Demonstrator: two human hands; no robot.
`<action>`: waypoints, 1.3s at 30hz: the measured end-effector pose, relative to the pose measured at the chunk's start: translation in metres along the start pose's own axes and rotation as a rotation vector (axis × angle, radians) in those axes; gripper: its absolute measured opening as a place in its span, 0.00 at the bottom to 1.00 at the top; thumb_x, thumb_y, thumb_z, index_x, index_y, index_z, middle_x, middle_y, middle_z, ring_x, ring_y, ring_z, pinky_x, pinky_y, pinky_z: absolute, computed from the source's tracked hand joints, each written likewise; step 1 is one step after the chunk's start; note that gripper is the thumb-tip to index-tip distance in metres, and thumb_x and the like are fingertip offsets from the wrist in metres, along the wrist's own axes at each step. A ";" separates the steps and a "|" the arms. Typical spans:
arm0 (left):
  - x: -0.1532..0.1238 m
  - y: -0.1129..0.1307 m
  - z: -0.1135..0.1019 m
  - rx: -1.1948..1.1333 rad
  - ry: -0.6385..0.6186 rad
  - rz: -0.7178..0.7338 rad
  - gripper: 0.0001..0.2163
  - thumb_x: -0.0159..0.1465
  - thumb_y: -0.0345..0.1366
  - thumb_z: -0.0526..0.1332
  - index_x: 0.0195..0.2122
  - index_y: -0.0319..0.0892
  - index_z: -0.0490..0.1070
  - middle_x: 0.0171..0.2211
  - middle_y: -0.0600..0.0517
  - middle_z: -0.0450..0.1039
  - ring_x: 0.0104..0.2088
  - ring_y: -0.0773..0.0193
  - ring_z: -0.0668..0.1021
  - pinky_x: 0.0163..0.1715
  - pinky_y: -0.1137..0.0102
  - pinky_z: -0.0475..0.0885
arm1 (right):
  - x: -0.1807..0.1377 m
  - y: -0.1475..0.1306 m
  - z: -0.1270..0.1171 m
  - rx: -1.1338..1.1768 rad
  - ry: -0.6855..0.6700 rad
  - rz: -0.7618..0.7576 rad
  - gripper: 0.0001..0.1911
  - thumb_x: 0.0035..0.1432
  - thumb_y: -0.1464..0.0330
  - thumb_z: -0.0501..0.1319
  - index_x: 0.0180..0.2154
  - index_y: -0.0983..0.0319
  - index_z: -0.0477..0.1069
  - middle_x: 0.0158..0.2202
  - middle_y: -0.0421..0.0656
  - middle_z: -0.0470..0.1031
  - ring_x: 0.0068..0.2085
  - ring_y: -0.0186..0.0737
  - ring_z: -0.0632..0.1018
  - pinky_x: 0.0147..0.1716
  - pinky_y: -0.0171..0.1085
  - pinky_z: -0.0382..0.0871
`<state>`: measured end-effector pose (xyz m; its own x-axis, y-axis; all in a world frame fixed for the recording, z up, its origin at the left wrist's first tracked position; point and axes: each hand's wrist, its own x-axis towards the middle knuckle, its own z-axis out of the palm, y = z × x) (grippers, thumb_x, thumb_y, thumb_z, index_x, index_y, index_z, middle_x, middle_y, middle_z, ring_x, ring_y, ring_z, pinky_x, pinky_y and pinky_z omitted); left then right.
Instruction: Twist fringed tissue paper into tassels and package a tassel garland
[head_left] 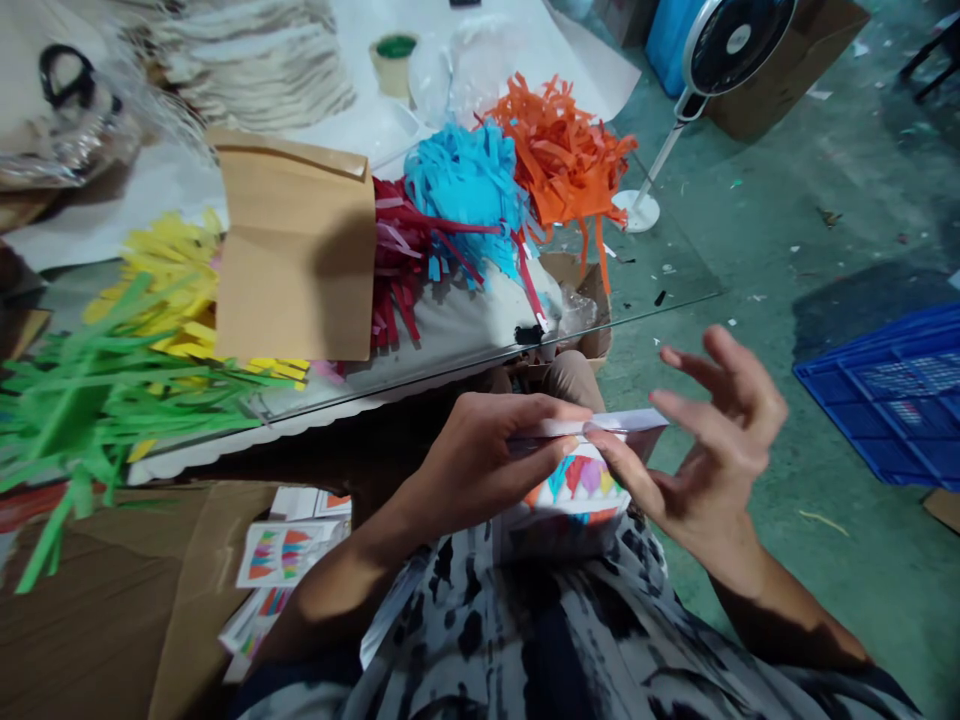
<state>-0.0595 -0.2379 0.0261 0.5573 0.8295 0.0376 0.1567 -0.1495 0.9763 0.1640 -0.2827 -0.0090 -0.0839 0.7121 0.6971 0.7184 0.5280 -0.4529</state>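
Observation:
My left hand (pixel 487 460) is closed around a small white paper box (pixel 581 485) printed with coloured triangles, held over my lap. Its thumb lies along the box's top flap. My right hand (pixel 709 440) touches the same flap with thumb and forefinger in a pinch, while the other fingers are spread apart above it. More flat printed box blanks (pixel 281 553) lie in a brown cardboard carton (pixel 112 610) at my lower left.
A glass-topped table (pixel 660 285) carries piles of shredded paper: green (pixel 90 400), yellow (pixel 169 275), dark red (pixel 401 255), blue (pixel 465 185), orange (pixel 562 150), plus a brown paper bag (pixel 296 250). A standing fan (pixel 720 50) and blue crate (pixel 896 395) stand on the floor.

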 end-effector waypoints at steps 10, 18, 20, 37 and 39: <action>0.000 -0.002 -0.002 -0.060 -0.022 0.067 0.16 0.69 0.36 0.69 0.57 0.40 0.76 0.42 0.48 0.86 0.36 0.65 0.84 0.36 0.75 0.77 | 0.007 0.005 -0.015 -0.105 -0.149 -0.160 0.16 0.61 0.67 0.75 0.50 0.49 0.81 0.63 0.43 0.76 0.64 0.58 0.76 0.67 0.64 0.66; -0.001 0.000 -0.002 -0.054 -0.052 0.092 0.09 0.69 0.32 0.69 0.49 0.40 0.84 0.47 0.45 0.86 0.46 0.56 0.87 0.46 0.68 0.80 | 0.014 0.015 -0.024 0.075 -0.226 -0.049 0.15 0.58 0.69 0.76 0.47 0.49 0.83 0.59 0.42 0.80 0.66 0.59 0.75 0.69 0.67 0.64; -0.002 0.000 -0.002 -0.066 -0.010 0.062 0.08 0.68 0.31 0.69 0.46 0.40 0.84 0.45 0.46 0.87 0.44 0.58 0.87 0.44 0.70 0.81 | 0.014 0.019 -0.027 0.113 -0.228 -0.017 0.15 0.57 0.68 0.77 0.46 0.51 0.83 0.57 0.43 0.81 0.65 0.59 0.76 0.68 0.67 0.64; 0.000 -0.011 0.001 -0.053 0.132 0.013 0.06 0.67 0.35 0.66 0.40 0.39 0.79 0.36 0.49 0.83 0.35 0.63 0.82 0.36 0.72 0.76 | 0.014 0.016 -0.026 0.320 -0.463 0.048 0.25 0.67 0.73 0.67 0.63 0.51 0.75 0.55 0.43 0.83 0.52 0.41 0.84 0.48 0.39 0.81; -0.001 -0.012 0.002 -0.066 0.124 0.028 0.06 0.67 0.36 0.67 0.42 0.40 0.79 0.37 0.49 0.83 0.36 0.63 0.82 0.37 0.72 0.76 | 0.015 0.015 -0.025 0.315 -0.471 0.018 0.25 0.67 0.74 0.67 0.62 0.50 0.76 0.56 0.43 0.82 0.52 0.41 0.84 0.49 0.38 0.80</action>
<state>-0.0607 -0.2378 0.0136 0.4552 0.8861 0.0874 0.0858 -0.1414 0.9862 0.1908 -0.2757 0.0084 -0.4242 0.8140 0.3968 0.4881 0.5746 -0.6569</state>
